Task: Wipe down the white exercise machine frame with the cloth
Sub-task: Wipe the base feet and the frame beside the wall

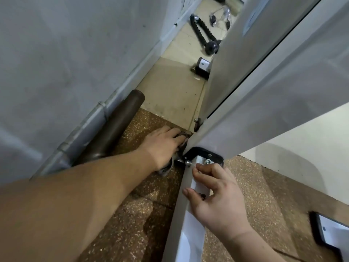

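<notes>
White exercise machine frame point(264, 110) stands on the floor, its sloping beams coming down from the upper right to a joint near the far edge of the speckled rubber mat point(132, 239), where a black bracket point(200, 152) with bolts ties them to a lower bar running toward the viewer. Left hand point(163, 146) is reached out to that joint, fingers laid fairly straight over the cloth point(166, 170) and pressing it against the left face of the frame at floor level. A fold of cloth trails out beneath the palm, and the fingertips are sunk in the fabric, so any pinch there cannot be confirmed. Right hand point(217, 197) is curled round the lower bar just on the near side of the bracket, thumb on the bar's left edge and fingers over the top, apparently as a brace. Step in hand, by my assessment: wiping the base of the frame at the joint. Beams and lower bar give no evidence either way as to cleaning. Next move would call for drawing the cloth along a beam or round the bracket, keeping the fabric off the protruding bolt heads, where it could snag. A brown cylinder point(117, 125) lies along the mat's left edge against the grey wall point(66, 53), leaving a narrow working gap; black ribbed handles point(202, 33) lie on the tiles beyond
</notes>
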Tool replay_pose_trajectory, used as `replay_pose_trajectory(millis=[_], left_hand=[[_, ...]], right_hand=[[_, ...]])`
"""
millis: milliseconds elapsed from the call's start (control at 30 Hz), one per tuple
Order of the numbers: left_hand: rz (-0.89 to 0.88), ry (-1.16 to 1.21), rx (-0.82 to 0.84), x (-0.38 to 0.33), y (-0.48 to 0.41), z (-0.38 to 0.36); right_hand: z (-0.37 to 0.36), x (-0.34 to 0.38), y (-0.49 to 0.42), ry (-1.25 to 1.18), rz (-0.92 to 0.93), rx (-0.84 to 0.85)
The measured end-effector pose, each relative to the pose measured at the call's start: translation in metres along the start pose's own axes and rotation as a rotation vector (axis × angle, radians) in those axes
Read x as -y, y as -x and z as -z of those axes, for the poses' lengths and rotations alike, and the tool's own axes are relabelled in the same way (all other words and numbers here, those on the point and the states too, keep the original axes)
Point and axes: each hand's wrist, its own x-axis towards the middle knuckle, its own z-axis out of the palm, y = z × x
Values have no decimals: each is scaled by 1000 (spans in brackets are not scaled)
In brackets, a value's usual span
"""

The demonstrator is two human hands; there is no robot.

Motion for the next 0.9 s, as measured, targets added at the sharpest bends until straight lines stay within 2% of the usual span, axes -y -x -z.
replay_pose_trajectory(millis=[67, 100, 200, 300, 400, 467, 533, 633, 733, 900], left_hand=[[117, 92, -60, -19, 18, -13], [109, 98, -90, -23, 30, -17], [-77, 77, -131, -8, 45, -18], [-159, -7, -26, 13, 22, -6], [-36, 5, -45, 1, 1, -4], [90, 39, -73, -17, 4, -10], [132, 74, -103, -28, 22, -14], [-37, 47, -125, -16, 38, -10], [-101, -15, -18, 7, 15, -1], [126, 54, -70, -24, 5, -4]], right_hand=[[1, 3, 1, -12, 0, -9], [1, 3, 1, -19, 4, -12], [0, 1, 0, -18, 12, -20], [0, 2, 1, 2, 18, -12], [1, 5, 0, 14, -2, 9], [2, 6, 0, 15, -5, 17], [3, 6, -1, 15, -8, 29], [2, 6, 1, 9, -6, 35], [2, 7, 1, 15, -10, 33], [4, 8, 0, 9, -44, 80]])
